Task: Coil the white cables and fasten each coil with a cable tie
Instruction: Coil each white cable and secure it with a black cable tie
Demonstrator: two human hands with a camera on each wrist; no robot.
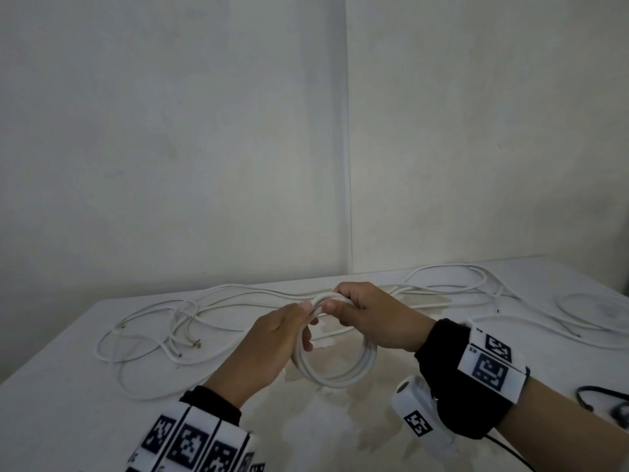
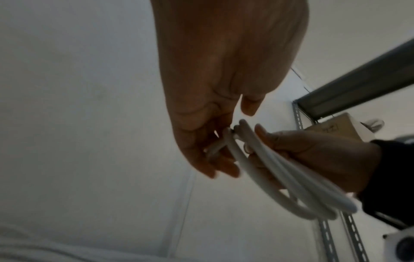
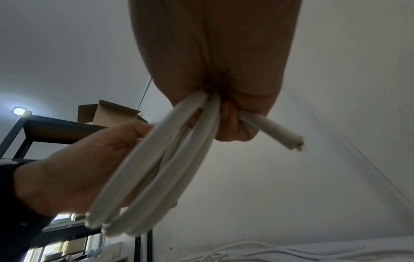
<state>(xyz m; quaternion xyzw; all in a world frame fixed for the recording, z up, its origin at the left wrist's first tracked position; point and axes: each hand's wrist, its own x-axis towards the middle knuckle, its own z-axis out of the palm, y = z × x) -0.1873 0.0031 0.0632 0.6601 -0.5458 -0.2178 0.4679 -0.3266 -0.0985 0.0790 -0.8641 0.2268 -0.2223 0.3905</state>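
A white cable coil [image 1: 337,378] of several loops hangs upright above the middle of the white table [image 1: 61,403]. My left hand [image 1: 306,318] grips the coil's upper left, fingers through the loop and thumb on top. My right hand [image 1: 335,306] clasps the top of the coil right beside it. In the left wrist view my left hand's fingers [image 2: 224,168] curl around the coil [image 2: 282,179]. In the right wrist view the coil [image 3: 156,170] runs out of my closed right hand [image 3: 226,113], and a short cut cable end [image 3: 289,141] sticks out to the right.
Loose white cables [image 1: 160,335] lie tangled on the table's left and stretch along the back to the right [image 1: 452,284]. A flat loop of white cable [image 1: 599,310] lies at the far right. A black cord [image 1: 602,400] sits at the right edge. Walls meet behind the table.
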